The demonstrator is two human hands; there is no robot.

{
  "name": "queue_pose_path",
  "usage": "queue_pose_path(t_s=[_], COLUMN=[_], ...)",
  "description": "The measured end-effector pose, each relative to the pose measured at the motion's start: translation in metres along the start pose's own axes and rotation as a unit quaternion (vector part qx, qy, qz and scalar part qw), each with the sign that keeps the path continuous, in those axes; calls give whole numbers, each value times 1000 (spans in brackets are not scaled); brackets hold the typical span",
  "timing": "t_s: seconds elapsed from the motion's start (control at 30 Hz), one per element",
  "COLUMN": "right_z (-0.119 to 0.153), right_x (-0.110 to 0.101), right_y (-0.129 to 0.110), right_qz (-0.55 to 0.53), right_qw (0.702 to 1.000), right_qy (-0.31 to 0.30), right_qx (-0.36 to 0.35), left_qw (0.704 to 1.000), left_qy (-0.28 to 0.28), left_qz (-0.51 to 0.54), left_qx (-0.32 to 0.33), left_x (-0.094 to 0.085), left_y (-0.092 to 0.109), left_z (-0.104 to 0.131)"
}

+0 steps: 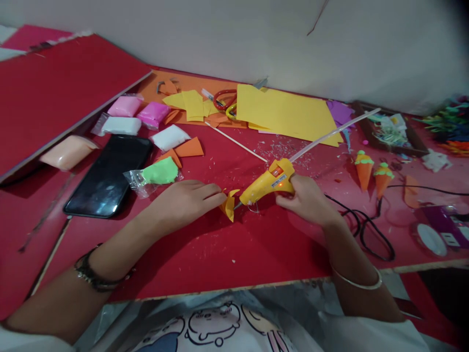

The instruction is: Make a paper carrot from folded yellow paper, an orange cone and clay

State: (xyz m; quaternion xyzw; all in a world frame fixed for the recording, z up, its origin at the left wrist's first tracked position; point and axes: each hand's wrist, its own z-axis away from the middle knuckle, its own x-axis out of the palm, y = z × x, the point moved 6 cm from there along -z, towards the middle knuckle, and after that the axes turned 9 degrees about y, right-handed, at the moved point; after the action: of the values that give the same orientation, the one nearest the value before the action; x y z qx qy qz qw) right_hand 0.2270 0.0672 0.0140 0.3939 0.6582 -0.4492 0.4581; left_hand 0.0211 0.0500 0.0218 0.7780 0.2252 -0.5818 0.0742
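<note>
Spreading under everything is your red table (227,254), littered with yellow foam sheets (286,115) along the wall, a black phone (106,176) to your left and clay packets (161,172) beyond it. Two finished carrot-like cones (372,175) stand off to your right, well apart from your hands.

Your right hand (309,200) is wrapped closed around the grip of the yellow glue gun (269,185). Its long axis runs from upper right, where the clear glue stick (333,133) trails out, down to lower left, where the nozzle ends.

Your left hand (186,198) has its fingers pinched on the small folded orange-and-yellow paper piece (229,204), which sits low on the table between your two hands. That piece lies just right of your left fingertips and directly at the nozzle tip, touching or nearly so; you cannot tell which. The gun points straight along its axis into the fold, so your left hand is the nearer one to the paper.
</note>
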Motion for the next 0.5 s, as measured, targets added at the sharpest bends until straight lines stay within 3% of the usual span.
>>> queue_pose_path(t_s=[0.5], right_z=[0], right_x=[3], right_y=[4], right_qz=[6], right_qw=[1000], right_qy=[2], right_qx=[15], left_qw=[1000], left_qy=[15], left_qz=[12], left_qx=[-4], left_x=[-2], left_y=[0], left_z=[1])
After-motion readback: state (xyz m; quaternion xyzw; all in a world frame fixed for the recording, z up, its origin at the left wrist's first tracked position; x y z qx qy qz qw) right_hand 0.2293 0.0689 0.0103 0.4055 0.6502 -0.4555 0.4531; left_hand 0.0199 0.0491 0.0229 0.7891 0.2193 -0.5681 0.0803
